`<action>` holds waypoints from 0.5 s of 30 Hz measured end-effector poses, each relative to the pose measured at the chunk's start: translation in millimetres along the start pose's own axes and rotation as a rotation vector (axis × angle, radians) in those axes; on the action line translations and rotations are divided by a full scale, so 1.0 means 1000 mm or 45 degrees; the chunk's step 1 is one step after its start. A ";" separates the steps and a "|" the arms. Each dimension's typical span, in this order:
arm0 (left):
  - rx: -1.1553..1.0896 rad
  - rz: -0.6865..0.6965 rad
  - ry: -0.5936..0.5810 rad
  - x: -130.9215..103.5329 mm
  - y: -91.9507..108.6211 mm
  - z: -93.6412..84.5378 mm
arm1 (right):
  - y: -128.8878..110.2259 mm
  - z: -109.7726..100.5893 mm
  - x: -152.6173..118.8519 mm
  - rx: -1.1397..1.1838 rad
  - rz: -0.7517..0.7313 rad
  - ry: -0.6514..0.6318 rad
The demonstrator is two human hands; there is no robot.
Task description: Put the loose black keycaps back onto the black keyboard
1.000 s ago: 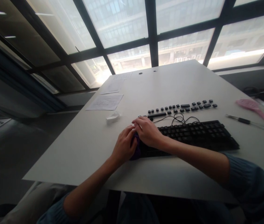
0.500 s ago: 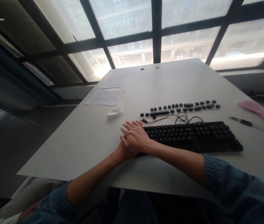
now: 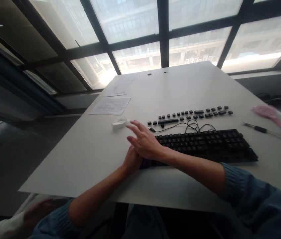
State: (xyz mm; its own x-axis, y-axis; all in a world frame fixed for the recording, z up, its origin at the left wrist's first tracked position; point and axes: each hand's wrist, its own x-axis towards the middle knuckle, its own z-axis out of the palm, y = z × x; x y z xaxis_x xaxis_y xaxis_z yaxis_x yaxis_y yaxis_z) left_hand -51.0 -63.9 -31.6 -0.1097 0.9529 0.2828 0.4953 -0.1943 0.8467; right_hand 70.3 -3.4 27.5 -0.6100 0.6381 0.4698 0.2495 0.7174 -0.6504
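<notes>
My right hand [image 3: 144, 141] reaches across from the right with its fingers stretched out and apart, overlapping my left hand. Under it is my left hand [image 3: 131, 160], whose fingers are mostly hidden. A small patch of something purple [image 3: 145, 163] shows just below the hands, at the keyboard's left end; its kind is unclear. The black keyboard [image 3: 200, 144] lies on the white table, its left end covered by my hands. Behind it runs its cable [image 3: 177, 125] with a USB plug. Two rows of loose black keycaps [image 3: 167, 121] lie beyond the cable.
A crumpled white item [image 3: 119, 123] rests left of the keycaps, with paper sheets [image 3: 110, 106] farther back. To the right lie a wire keycap puller [image 3: 261, 129] and a pink hairbrush [image 3: 271, 116]. Another person's hand [image 3: 37, 210] shows at lower left, below the table edge.
My right hand has lifted and spread its fingers, where it lay flat over the left. Purple now shows beneath them. At lower left, the other person's hand has come into clearer view.
</notes>
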 end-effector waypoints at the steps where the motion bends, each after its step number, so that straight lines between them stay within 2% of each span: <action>1: -0.025 -0.024 0.017 0.000 0.000 -0.005 | 0.004 -0.012 0.000 0.056 0.041 0.123; 4: -0.173 -0.092 0.195 0.008 0.005 -0.015 | 0.023 -0.047 -0.002 0.136 0.129 0.427; 6: -0.322 -0.112 0.309 0.017 0.013 -0.019 | 0.036 -0.065 -0.003 0.150 0.159 0.504; 8: -0.332 -0.061 0.305 0.027 0.024 -0.021 | 0.043 -0.077 -0.006 0.157 0.179 0.511; 11: -0.053 0.094 0.068 0.039 0.041 -0.013 | 0.041 -0.083 -0.008 0.165 0.170 0.471; 13: 0.193 0.236 -0.164 0.042 0.046 0.000 | 0.033 -0.080 -0.010 0.162 0.147 0.402; 15: 0.379 0.358 -0.328 0.042 0.044 0.019 | 0.024 -0.072 -0.012 0.122 0.113 0.268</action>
State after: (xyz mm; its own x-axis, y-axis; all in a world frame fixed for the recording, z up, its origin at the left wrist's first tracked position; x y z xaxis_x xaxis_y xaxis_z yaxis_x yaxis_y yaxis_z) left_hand -17.5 -27.8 8.6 0.2622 0.9069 0.3299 0.7044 -0.4135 0.5769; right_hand 137.6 25.8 48.9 -0.4161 0.7487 0.5161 0.2162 0.6328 -0.7436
